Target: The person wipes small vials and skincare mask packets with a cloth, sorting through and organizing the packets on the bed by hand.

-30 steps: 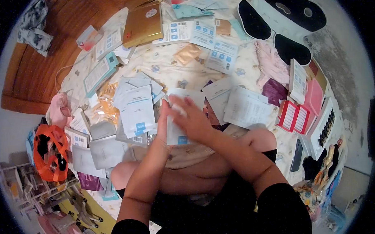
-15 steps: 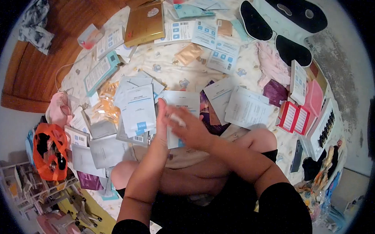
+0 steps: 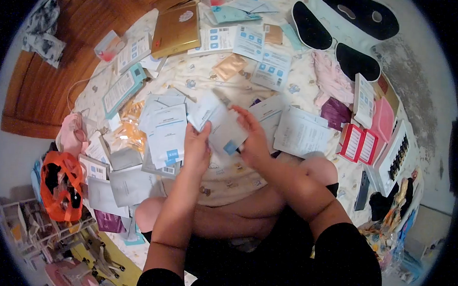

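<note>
A white sheet-mask packet (image 3: 227, 130) with a blue square is held up above the bedding, tilted. My left hand (image 3: 198, 147) grips its left side with the thumb on the front. On its right edge, my right hand (image 3: 252, 136) has its fingers closed. The upper left part of the packet looks bent or overlapped by a second one; I cannot tell which. To the left of my hands lies a pile of similar white packets (image 3: 166, 130). More white packets (image 3: 302, 130) are fanned out on the right, beyond my right hand.
A gold box (image 3: 177, 30), a teal box (image 3: 124, 90) and white boxes lie toward the back. A gold sachet (image 3: 229, 67) rests in the middle. Red-and-white boxes (image 3: 351, 142) stand at the right, an orange bag (image 3: 61, 185) at the left. My crossed legs are close in front.
The packet that lay flat in front of me is now lifted and tilted between both hands. My right hand, blurred beside the left before, has moved right and taken hold of its edge.
</note>
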